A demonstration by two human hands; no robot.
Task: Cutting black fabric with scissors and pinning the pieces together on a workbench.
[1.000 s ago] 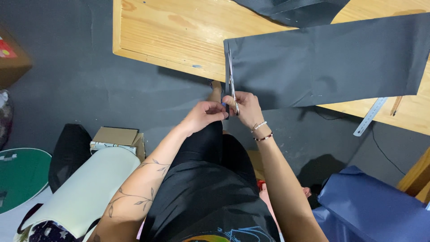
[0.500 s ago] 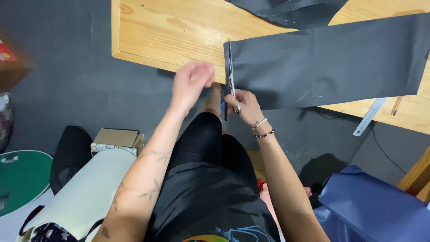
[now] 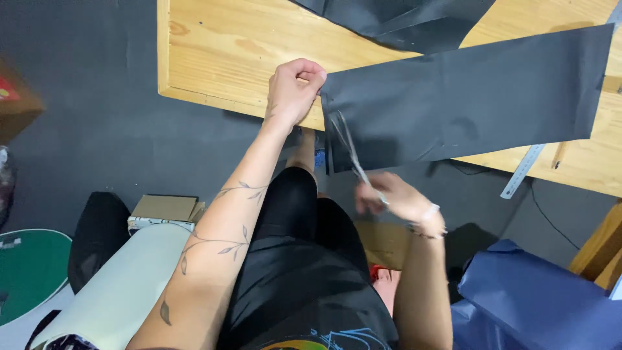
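Observation:
A long dark grey fabric strip (image 3: 466, 97) lies across the wooden table (image 3: 227, 58), its left end hanging past the near edge. My left hand (image 3: 295, 87) pinches the strip's upper left corner at the table edge. My right hand (image 3: 392, 198), blurred and below the table edge, holds a pair of scissors (image 3: 346, 146) whose blades point up along the strip's left edge.
More dark fabric (image 3: 402, 19) lies at the table's far side. A metal ruler (image 3: 521, 172) overhangs the near edge on the right. On the dark floor lie a small cardboard box (image 3: 165, 210), a pale roll (image 3: 116, 291), a green round thing (image 3: 29, 272) and blue fabric (image 3: 538, 304).
My left hand left the scissors, rose and took the strip's upper left corner. My right hand dropped lower and rightward with the scissors.

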